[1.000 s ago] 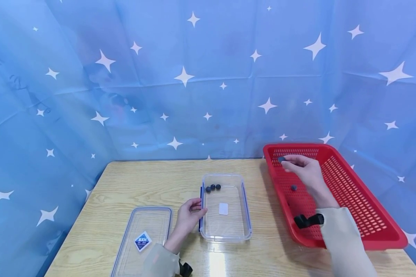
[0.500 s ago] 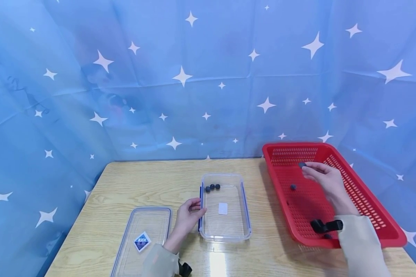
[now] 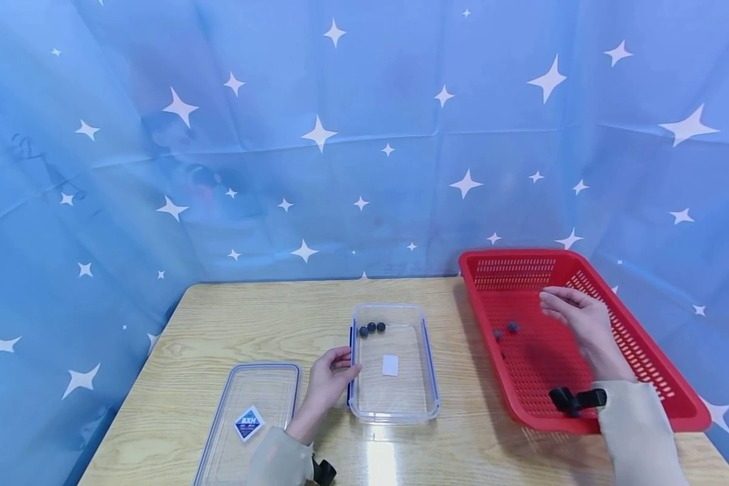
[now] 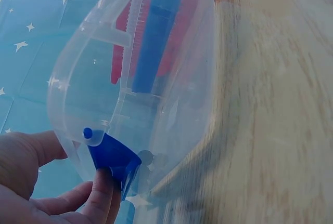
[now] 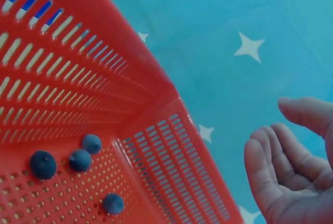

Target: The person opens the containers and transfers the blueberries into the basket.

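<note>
Right hand (image 3: 583,327) hung bare over the basket (image 3: 559,391)

Right of the box (image 3: 395,398), its thumb stood apart from loosely bent fingers, holding nothing. The left hand (image 3: 330,379) pinched the box's left wall at the blue clip (image 4: 110,154). 3 berries (image 3: 372,327) lay in the box's far left corner, 4 more berries (image 5: 42,165) in the basket. Pinching 1 softly, box held still, looked wisest.

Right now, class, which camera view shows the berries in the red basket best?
The right wrist view: four berries show large enough to count on the floor of the red basket. The head view shows them far smaller, two plainly. The left wrist view catches part of the red basket, with none of those berries discernible.
</note>
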The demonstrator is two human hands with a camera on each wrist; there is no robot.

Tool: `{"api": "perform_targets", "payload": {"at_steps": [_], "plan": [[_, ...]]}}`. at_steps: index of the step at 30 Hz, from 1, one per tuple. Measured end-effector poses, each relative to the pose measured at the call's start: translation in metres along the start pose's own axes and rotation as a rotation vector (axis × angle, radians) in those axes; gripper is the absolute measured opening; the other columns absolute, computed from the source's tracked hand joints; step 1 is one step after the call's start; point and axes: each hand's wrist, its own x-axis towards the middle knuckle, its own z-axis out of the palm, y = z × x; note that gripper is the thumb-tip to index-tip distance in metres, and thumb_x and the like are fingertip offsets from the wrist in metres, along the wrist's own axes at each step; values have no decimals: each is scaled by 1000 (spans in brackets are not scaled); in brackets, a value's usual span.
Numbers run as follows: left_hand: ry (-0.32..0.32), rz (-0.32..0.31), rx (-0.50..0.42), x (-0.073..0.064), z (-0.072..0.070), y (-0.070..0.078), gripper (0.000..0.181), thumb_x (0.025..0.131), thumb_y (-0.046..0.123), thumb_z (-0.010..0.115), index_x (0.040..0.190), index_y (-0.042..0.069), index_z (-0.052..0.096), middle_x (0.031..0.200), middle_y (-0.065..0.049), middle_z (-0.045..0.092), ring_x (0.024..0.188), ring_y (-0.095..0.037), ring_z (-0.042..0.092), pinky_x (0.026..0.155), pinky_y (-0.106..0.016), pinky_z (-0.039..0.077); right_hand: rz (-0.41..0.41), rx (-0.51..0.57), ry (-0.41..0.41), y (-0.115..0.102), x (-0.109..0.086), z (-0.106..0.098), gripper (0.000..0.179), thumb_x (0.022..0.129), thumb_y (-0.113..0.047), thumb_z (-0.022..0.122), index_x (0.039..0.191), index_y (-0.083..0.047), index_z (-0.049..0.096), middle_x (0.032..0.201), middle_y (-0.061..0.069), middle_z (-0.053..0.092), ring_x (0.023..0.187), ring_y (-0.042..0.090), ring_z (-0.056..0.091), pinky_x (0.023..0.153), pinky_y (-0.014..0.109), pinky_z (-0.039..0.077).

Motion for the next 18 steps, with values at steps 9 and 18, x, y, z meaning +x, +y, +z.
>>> {"api": "perform_targets", "payload": {"at_steps": [9, 18], "plan": [[-3, -4, 5, -1, 0, 1, 38, 79, 1, 70, 112, -13, 56, 100, -22, 61, 94, -32, 60, 76, -22, 54, -38, 23, -66, -3, 4, 24, 15, 91, -6, 60, 97, -13, 71, 88, -2, 71, 78, 7, 68, 73, 18, 54], [-10, 11, -19, -2, -1, 2, 38, 81, -1, 68, 112, -16, 54, 100, -27, 60, 93, -33, 59, 76, -22, 54, -63, -72, -114, -2, 13, 65, 18, 89, -9, 63, 106, -2, 66, 89, -4, 70, 78, 8, 68, 74, 20, 55]]}}
